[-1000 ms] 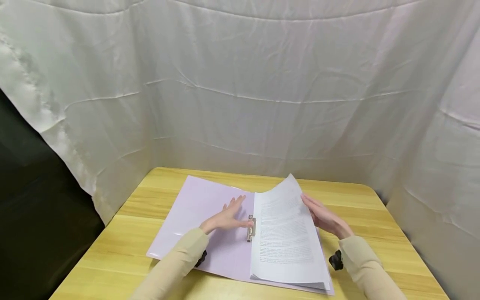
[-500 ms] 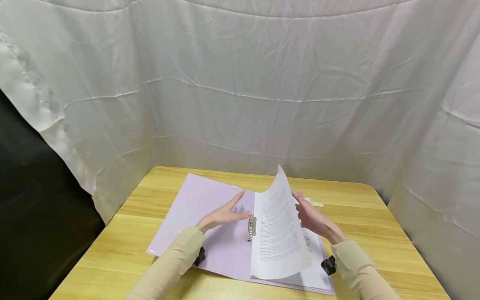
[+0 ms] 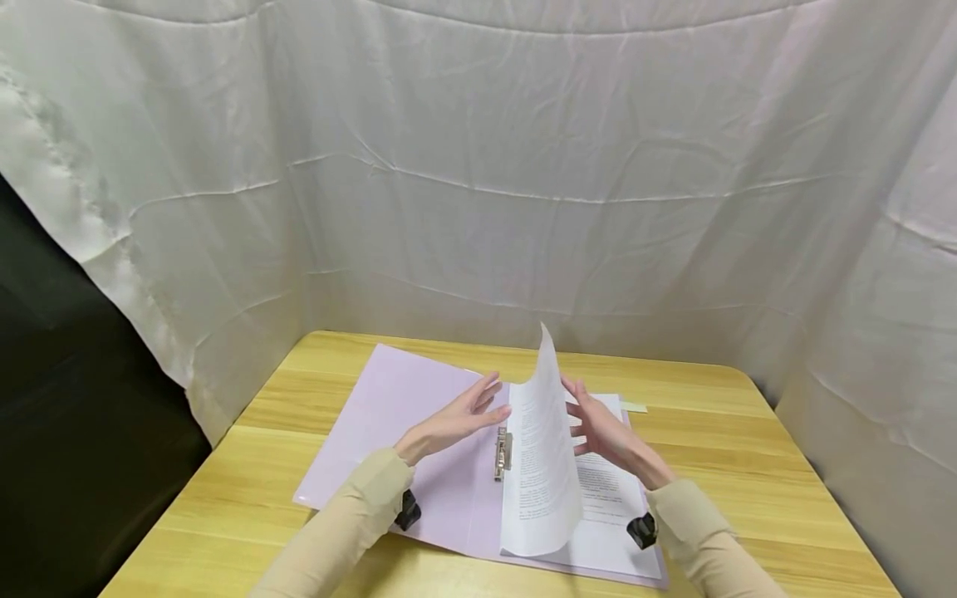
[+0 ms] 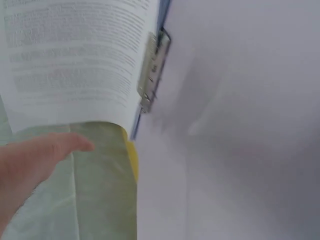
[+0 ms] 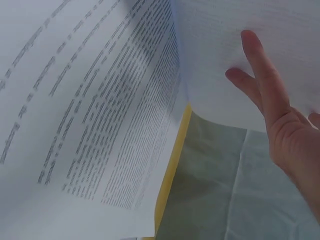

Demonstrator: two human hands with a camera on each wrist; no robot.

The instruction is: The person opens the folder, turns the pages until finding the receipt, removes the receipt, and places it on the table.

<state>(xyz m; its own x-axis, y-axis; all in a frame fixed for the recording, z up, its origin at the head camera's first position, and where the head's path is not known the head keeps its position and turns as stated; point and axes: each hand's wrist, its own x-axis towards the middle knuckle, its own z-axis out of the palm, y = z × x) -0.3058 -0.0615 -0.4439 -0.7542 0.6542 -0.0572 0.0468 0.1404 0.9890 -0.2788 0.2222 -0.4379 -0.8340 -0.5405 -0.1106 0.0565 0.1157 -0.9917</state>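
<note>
A lilac folder (image 3: 385,415) lies spread open on the table, with a metal clip (image 3: 502,455) near its fold. Printed sheets (image 3: 609,540) fill its right side. One sheet (image 3: 540,490) stands up from them, curving leftward from its bound edge. My right hand (image 3: 609,433) is behind this raised page, its fingers spread and extended against the back of the paper, as the right wrist view shows. Over the inner left cover, just above the clip, my left hand (image 3: 452,421) hovers with fingers extended and holds nothing. In the left wrist view its thumb (image 4: 65,144) shows below the page's edge.
The wooden table (image 3: 733,448) extends around the folder. A pale tab (image 3: 634,408) sticks out past the folder's right edge. Grey-white curtain (image 3: 478,166) encloses the back and sides, and a black surface (image 3: 67,415) is at the far left.
The raised sheet has swung left and stands more upright, baring the printed page beneath. My right hand has moved left with it, while my left hand has shifted slightly and stays near the clip.
</note>
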